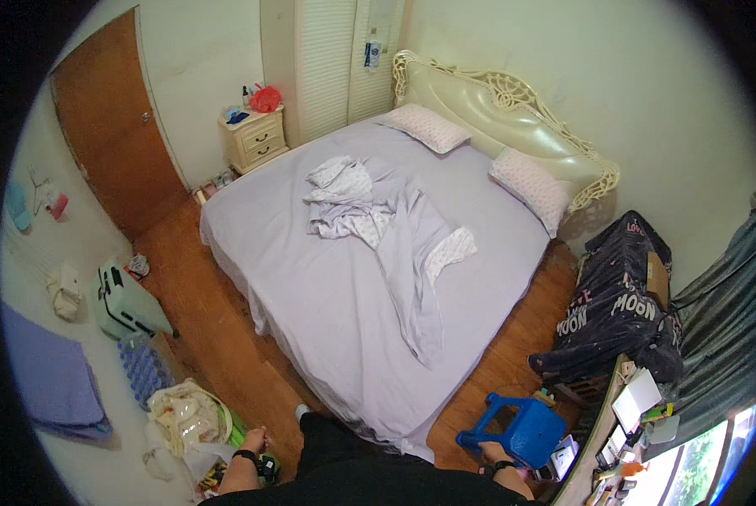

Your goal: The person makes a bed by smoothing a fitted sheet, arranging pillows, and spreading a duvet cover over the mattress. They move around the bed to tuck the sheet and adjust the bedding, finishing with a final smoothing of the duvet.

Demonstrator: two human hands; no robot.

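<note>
Low at the left of the head view is my left hand (256,438), its fingers curled, beside a cream bag (188,417) of plastic-wrapped things; whether it holds anything is unclear. My right hand (495,453) is low at the right, by the edge of a tipped blue plastic stool (533,436); a grip on it cannot be made out. Both wrists wear dark bands. Before me stands a bed with a pale lilac sheet (327,303). A crumpled lilac and white patterned cloth (409,253) lies across its middle. Two patterned pillows (428,128) rest near the cream headboard (510,120).
A mint suitcase (128,300) and a pack of blue-capped bottles (144,370) stand along the left wall. Right of the bed are a dark printed cover (612,303) over a bulky thing and a cluttered desk (589,458). A cream nightstand (254,139) stands beyond the bed's left side.
</note>
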